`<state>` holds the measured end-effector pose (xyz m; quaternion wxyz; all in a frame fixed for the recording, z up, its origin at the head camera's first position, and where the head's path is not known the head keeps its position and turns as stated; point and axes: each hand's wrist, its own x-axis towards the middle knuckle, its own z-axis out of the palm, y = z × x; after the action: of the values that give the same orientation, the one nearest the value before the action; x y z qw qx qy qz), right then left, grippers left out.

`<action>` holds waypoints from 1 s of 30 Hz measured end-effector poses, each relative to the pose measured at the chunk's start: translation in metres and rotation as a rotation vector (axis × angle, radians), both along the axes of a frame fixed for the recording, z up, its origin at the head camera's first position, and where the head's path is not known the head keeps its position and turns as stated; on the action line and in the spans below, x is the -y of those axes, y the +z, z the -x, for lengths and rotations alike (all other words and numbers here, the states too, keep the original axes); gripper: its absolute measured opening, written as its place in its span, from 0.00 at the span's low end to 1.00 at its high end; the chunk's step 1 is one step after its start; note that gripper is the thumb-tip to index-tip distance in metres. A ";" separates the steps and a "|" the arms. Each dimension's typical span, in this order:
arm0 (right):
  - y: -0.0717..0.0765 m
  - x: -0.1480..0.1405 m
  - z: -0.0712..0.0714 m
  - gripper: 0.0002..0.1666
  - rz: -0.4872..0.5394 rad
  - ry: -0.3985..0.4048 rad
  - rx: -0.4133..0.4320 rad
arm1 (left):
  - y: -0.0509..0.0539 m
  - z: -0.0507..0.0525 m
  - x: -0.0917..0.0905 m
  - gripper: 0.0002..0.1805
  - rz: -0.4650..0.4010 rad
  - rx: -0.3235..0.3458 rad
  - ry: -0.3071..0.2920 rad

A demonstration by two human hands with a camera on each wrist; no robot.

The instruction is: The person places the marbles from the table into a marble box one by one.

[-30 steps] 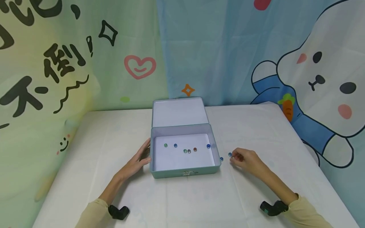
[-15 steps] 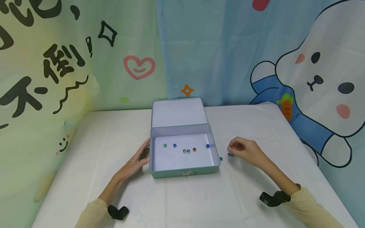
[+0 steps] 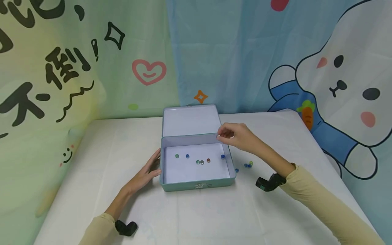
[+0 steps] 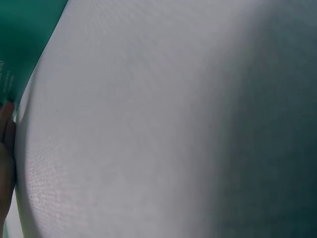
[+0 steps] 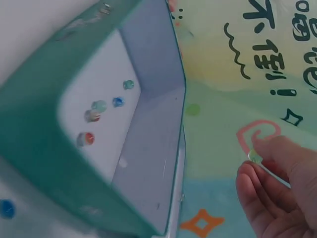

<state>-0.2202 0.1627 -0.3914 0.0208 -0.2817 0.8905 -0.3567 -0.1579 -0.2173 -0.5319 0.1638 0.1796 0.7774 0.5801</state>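
A green tin box (image 3: 198, 185) stands on the table with its lid (image 3: 192, 120) tipped back. Several glass marbles lie on its white floor, among them a green marble (image 3: 177, 156), a reddish marble (image 3: 208, 160) and a dark blue marble (image 3: 223, 157). My right hand (image 3: 237, 136) is raised over the box's back right corner. Between its thumb and fingertips it pinches a clear greenish marble (image 5: 254, 156). On the box's left wall rests my left hand (image 3: 144, 175), its fingers extended along the side. Only a sliver of that hand shows in the left wrist view.
Outside the box's right wall lies a blue marble (image 3: 237, 170). Farther right are two more blue ones beside a yellow-green marble (image 3: 251, 163). A white cloth (image 3: 211, 217) covers the table, and a printed curtain (image 3: 137, 92) hangs behind.
My right hand has lifted a marble from the group on the right and carried it left, over the box's back right corner. The left hand stays on the box.
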 end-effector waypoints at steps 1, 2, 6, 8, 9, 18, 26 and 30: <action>-0.001 0.007 0.005 0.06 -0.002 0.016 0.010 | 0.000 0.000 0.001 0.40 0.001 0.000 0.000; -0.003 0.015 0.010 0.06 -0.007 0.037 0.022 | 0.000 0.000 0.001 0.40 0.001 0.001 0.001; -0.015 0.046 0.027 0.04 -0.085 0.155 0.087 | 0.000 0.000 0.003 0.40 -0.009 -0.003 0.002; -0.024 0.058 0.034 0.03 -0.146 0.227 0.100 | -0.001 0.001 0.002 0.40 -0.014 -0.002 -0.002; -0.028 0.064 0.037 0.03 -0.171 0.255 0.108 | -0.001 0.001 0.002 0.40 -0.014 -0.002 -0.005; -0.063 0.089 0.054 0.04 -0.347 0.362 0.192 | -0.003 0.002 0.000 0.41 -0.004 0.009 -0.009; -0.072 0.095 0.057 0.03 -0.443 0.394 0.181 | -0.003 0.002 0.001 0.41 -0.007 0.002 -0.003; -0.077 0.095 0.057 0.04 -0.486 0.404 0.173 | -0.003 0.002 0.001 0.41 -0.008 0.003 -0.006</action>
<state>-0.2773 0.0676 -0.4679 0.2335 -0.4079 0.8707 -0.1448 -0.1597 -0.2183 -0.5345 0.1660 0.1815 0.7743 0.5831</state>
